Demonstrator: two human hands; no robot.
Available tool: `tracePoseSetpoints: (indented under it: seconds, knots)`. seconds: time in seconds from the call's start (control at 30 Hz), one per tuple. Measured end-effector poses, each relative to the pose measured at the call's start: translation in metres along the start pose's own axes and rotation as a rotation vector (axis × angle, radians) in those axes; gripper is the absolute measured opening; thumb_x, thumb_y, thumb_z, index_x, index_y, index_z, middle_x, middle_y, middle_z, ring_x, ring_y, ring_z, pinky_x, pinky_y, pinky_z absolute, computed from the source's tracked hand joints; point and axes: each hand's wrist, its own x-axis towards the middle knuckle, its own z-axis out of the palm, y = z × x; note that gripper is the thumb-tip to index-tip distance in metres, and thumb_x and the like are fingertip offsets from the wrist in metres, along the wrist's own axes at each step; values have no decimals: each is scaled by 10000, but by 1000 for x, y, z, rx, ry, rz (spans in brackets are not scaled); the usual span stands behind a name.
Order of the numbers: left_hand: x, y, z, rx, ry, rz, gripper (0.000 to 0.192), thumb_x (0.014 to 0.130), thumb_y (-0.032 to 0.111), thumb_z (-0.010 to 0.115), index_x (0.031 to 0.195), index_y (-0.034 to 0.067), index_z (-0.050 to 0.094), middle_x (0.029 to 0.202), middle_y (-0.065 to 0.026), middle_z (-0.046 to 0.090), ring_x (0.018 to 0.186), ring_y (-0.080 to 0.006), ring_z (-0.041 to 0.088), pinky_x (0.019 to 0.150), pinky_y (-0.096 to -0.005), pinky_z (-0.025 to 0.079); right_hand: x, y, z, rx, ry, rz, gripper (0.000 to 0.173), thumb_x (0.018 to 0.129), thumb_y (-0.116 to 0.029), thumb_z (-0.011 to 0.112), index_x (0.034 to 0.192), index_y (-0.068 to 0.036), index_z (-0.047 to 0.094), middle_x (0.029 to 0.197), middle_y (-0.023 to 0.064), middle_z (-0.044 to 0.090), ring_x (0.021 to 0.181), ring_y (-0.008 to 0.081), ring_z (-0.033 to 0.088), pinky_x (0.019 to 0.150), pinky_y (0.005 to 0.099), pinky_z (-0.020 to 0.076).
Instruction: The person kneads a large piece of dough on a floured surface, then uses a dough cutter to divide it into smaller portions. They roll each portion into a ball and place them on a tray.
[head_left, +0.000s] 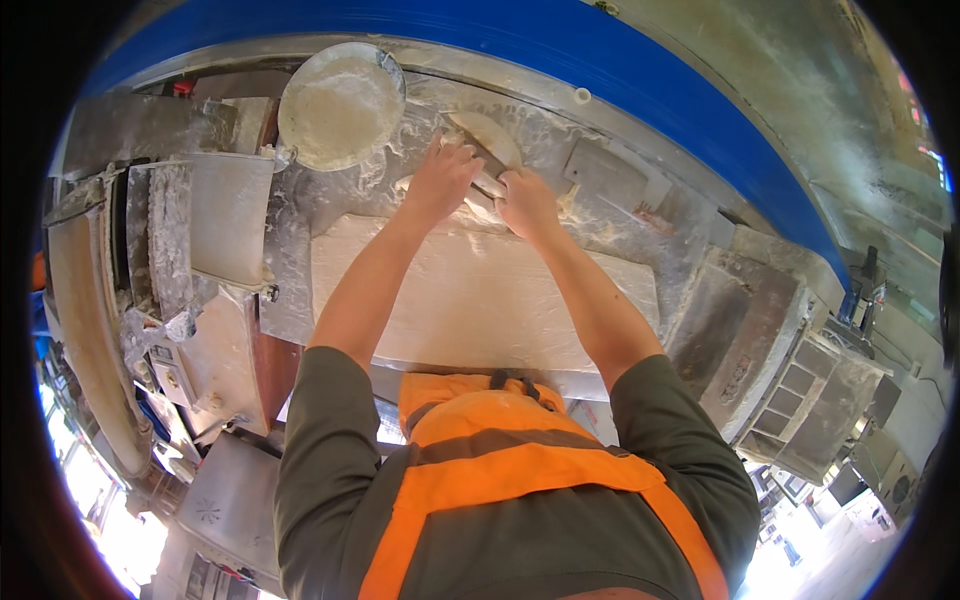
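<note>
My left hand (446, 176) and my right hand (529, 201) are close together at the far side of a floury metal worktop. Their fingers curl around the ends of a pale, slim roll (489, 184); whether it is dough or a short rolling pin I cannot tell. Just beyond it lies a flattened oval of dough (487, 133). Another dough piece (480, 204) shows below the roll, partly covered by my hands. Nearer to me, under my forearms, a wide, smooth dough sheet (480, 300) spreads across the worktop.
A round container of flour (341, 109) stands at the back left. To the right are a flat metal scraper (606, 171), a knife (637, 214) and a dough scrap (568, 201). Floury machinery (229, 217) borders the left side; a metal box (709, 322) borders the right.
</note>
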Motion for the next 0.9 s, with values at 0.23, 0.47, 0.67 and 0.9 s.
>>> tracePoseSetpoints:
  seconds: [0.23,0.47,0.67,0.9]
  knots:
    - [21,10,-27,-275,-184,-16,328,798,134,768,1119,97,708,1215,-116,694,1257,-306,592,1081,-491,472,8,6,-34,1459,-289,434,346,969,-164,671,1258,7,588,1091,158,697,992,286,691,872,403,560]
    - [22,40,-64,-1091,-355,-634,293,863,200,776,1103,49,704,881,-140,739,794,-308,708,716,-372,532,-20,28,-74,1619,-246,271,352,944,-176,684,1245,-7,613,1008,111,728,814,178,689,664,300,528]
    - [2,65,-53,-731,-349,-481,268,904,261,754,1104,89,709,897,-131,746,844,-338,718,713,-417,534,-23,31,-77,1008,-171,258,344,983,-225,727,1230,-2,638,920,56,684,731,106,610,633,269,476]
    - [-13,49,-27,-277,-326,-413,264,877,205,750,1121,115,701,1026,-143,748,976,-367,707,814,-491,554,-32,18,-77,960,-91,390,235,992,-229,733,1122,-36,697,847,21,676,695,81,576,603,242,444]
